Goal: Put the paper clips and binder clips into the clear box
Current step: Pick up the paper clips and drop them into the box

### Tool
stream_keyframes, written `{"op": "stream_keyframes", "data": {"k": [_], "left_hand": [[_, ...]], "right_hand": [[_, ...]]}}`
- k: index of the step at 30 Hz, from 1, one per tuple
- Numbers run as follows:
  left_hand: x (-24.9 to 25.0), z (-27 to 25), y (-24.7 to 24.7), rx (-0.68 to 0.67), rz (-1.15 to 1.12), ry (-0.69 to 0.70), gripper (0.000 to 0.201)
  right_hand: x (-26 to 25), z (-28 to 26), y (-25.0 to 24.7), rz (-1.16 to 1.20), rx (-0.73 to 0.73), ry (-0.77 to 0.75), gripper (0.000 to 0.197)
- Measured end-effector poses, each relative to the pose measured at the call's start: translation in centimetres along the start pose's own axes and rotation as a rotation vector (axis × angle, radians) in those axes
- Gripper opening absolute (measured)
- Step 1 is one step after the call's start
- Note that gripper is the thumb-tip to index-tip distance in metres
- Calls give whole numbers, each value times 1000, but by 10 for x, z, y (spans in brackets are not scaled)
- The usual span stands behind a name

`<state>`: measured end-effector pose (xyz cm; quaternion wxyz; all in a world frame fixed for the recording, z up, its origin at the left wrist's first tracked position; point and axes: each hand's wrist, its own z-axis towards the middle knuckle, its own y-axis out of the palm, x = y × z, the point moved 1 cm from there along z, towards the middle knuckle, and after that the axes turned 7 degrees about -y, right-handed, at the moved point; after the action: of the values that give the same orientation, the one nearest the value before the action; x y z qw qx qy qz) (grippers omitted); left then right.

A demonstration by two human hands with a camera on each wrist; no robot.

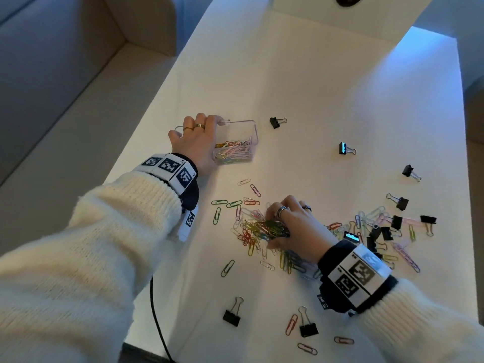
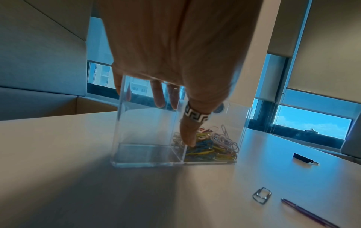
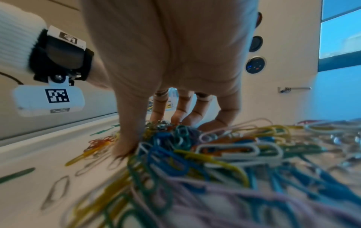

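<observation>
From the head view the left hand (image 1: 195,142) sits over the near-left part of the clear, two-compartment plastic box (image 1: 250,132) on the white tabletop (image 1: 301,82), its grip clamped on the box's walls. Only the left wrist view shows the box's inner divider, with the thumb (image 2: 188,135) reaching down inside and the other fingers over the far wall; coloured paper clips in the box (image 2: 215,146) fill the right compartment, and the left one holds none. The right hand (image 1: 296,226) rests nearer the person on a heap of loose coloured paper clips (image 1: 259,229), its grip closed around a bunch of them. The right wrist view shows the fingertips (image 3: 175,118) and thumb dug into the blurred heap. Black binder clips (image 1: 347,148) lie scattered over the tabletop, several to the right, two near the front edge.
</observation>
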<state>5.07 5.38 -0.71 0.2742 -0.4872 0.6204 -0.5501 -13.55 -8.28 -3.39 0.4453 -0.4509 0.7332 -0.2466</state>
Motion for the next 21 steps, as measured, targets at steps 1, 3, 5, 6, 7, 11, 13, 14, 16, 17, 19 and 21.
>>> {"op": "stream_keyframes", "data": {"k": [1, 3, 5, 6, 7, 11, 13, 14, 16, 17, 19, 21], "left_hand": [[0, 0, 0, 0, 1, -1, 74], [-1, 0, 0, 0, -1, -1, 73], [-1, 0, 0, 1, -1, 0, 73], [-1, -1, 0, -1, 1, 2, 73], [0, -1, 0, -3, 4, 5, 73], [0, -1, 0, -5, 13, 9, 73], [0, -2, 0, 0, 15, 11, 72], [0, -2, -1, 1, 16, 12, 71], [0, -2, 0, 2, 17, 15, 71], [0, -2, 0, 2, 17, 16, 71], [-1, -1, 0, 1, 20, 18, 71], [-1, 0, 2, 5, 14, 17, 71]], "right_hand": [[1, 1, 1, 35, 17, -9, 47], [3, 3, 1, 96, 67, -29, 35], [6, 7, -1, 120, 115, -43, 26], [7, 8, -3, 134, 137, -44, 22], [8, 9, -5, 155, 161, -42, 18], [13, 13, -14, 231, 226, -16, 11], [15, 15, -20, 229, 257, 1, 12], [14, 16, -24, 234, 279, 2, 12], [9, 19, -35, 263, 334, -15, 10], [4, 22, -42, 285, 365, -30, 9], [-8, 29, -57, 336, 435, -71, 9], [-20, 40, -74, 380, 524, -124, 10]]}}
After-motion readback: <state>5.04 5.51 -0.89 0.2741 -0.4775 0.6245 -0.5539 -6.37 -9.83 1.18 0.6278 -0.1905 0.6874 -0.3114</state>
